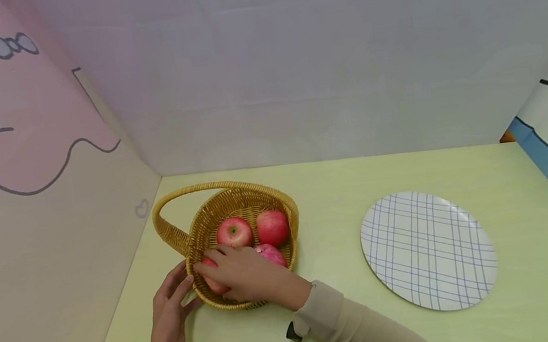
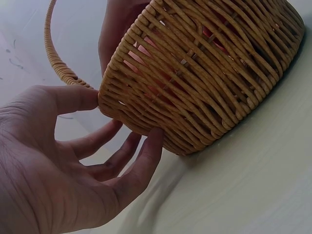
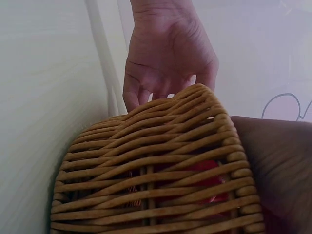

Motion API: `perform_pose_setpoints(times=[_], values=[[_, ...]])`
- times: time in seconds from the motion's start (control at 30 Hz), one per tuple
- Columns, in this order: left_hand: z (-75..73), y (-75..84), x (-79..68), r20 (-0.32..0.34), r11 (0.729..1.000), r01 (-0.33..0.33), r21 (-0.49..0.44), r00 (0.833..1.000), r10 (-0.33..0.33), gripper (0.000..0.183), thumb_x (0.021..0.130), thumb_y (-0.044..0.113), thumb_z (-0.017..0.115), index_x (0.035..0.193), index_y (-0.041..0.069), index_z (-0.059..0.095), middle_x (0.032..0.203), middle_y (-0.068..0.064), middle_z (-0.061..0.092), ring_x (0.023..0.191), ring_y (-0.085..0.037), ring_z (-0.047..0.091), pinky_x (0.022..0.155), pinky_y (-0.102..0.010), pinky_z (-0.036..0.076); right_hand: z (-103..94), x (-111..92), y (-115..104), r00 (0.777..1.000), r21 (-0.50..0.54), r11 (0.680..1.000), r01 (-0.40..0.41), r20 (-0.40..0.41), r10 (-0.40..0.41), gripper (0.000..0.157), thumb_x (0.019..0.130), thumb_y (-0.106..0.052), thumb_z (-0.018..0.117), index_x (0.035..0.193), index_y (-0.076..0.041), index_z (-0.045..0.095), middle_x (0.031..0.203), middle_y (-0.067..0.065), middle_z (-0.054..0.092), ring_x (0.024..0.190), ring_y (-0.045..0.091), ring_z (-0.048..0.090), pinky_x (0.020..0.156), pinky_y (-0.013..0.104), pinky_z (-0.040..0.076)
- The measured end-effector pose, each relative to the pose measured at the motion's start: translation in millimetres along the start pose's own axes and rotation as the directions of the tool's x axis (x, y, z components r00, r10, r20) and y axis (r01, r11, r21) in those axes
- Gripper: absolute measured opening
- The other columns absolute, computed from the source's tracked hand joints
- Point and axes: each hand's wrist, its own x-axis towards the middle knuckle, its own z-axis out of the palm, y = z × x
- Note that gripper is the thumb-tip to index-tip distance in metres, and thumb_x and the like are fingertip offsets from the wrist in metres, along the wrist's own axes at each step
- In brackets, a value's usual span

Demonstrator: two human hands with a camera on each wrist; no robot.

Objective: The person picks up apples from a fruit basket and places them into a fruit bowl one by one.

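Note:
A brown wicker basket (image 1: 236,198) with a tall arched handle stands on the pale table. Inside it lie a red apple (image 1: 234,232), another red apple (image 1: 272,228) and a mottled pink fruit (image 1: 272,254) partly covered by my right hand. Reaching over the near rim, my right hand (image 1: 248,271) grips a red apple (image 1: 212,286) at the basket's left side. My left hand (image 2: 63,161) holds the basket from outside on the left, its thumb at the rim and its fingers against the woven wall (image 2: 209,73). The right fingertips are partly hidden.
To the right of the basket lies a round white plate (image 1: 429,251) with blue crossing lines. A plain wall (image 1: 318,71) closes off the back, and panels with cartoon drawings stand at the left and right. Two small black objects show near my wrists.

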Motion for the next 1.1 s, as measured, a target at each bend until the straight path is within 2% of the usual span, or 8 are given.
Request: perform_pose_setpoints(times=[0.27,0.37,0.57,0.7,0.9,1.1], values=[[1.6,-2.1,0.4,-0.008,1.0,0.018,0.002,1.0,-0.018,0.052,0.108,0.031,0.059,0.154,0.01,0.047,0.135,0.015,0.058,0.112,-0.003,0.065,0.086,-0.028,0.06,0.4,-6,8,0.997,0.169,0.983,-0.07,0.041,0.064,0.081,0.092,-0.048,0.077,0.16,-0.027,0.038,0.155,0.0,0.052,0.142,0.022,0.051,0.098,0.035,0.058],[1.3,-2.1,0.7,-0.001,1.0,0.017,0.0,1.0,-0.017,0.053,0.108,0.031,0.058,0.155,0.011,0.046,0.135,0.016,0.058,0.112,-0.003,0.064,0.086,-0.028,0.06,-0.5,-10,11,0.996,0.254,0.963,-0.09,0.027,0.087,0.082,0.093,-0.049,0.076,0.161,-0.028,0.037,0.157,-0.001,0.05,0.144,0.021,0.049,0.098,0.035,0.058],[0.0,0.2,1.3,0.005,1.0,0.012,-0.009,1.0,-0.012,0.053,0.109,0.029,0.057,0.156,0.009,0.045,0.13,0.02,0.06,0.109,-0.001,0.065,0.084,-0.027,0.06,-2.8,-20,21,0.994,0.413,0.908,-0.074,-0.041,0.1,0.081,0.093,-0.052,0.075,0.161,-0.029,0.038,0.16,-0.003,0.047,0.149,0.016,0.044,0.102,0.034,0.056],[2.4,1.1,1.3,0.004,1.0,0.004,-0.02,1.0,-0.004,0.051,0.108,0.028,0.058,0.155,0.009,0.046,0.128,0.019,0.062,0.107,-0.001,0.066,0.082,-0.027,0.06,-3.5,-27,30,0.99,0.544,0.838,-0.045,-0.088,0.11,0.081,0.092,-0.051,0.077,0.16,-0.027,0.04,0.161,-0.007,0.047,0.15,0.014,0.043,0.109,0.031,0.051],[5.1,1.2,-0.1,-0.003,1.0,0.011,-0.029,1.0,-0.011,0.051,0.108,0.028,0.058,0.154,0.009,0.046,0.127,0.019,0.062,0.106,-0.002,0.067,0.082,-0.026,0.06,-7.4,-38,39,0.984,0.726,0.687,-0.012,-0.114,0.137,0.082,0.089,-0.042,0.083,0.158,-0.023,0.043,0.16,-0.01,0.046,0.153,0.011,0.039,0.118,0.033,0.044],[2.6,2.3,-1.6,-0.01,1.0,0.022,-0.011,1.0,-0.022,0.052,0.108,0.03,0.058,0.155,0.011,0.046,0.128,0.02,0.061,0.107,0.0,0.066,0.083,-0.025,0.06,-12.4,-48,36,0.976,0.83,0.558,-0.018,-0.107,0.191,0.083,0.086,-0.037,0.088,0.156,-0.03,0.045,0.158,-0.011,0.048,0.145,0.01,0.047,0.112,0.032,0.049]])
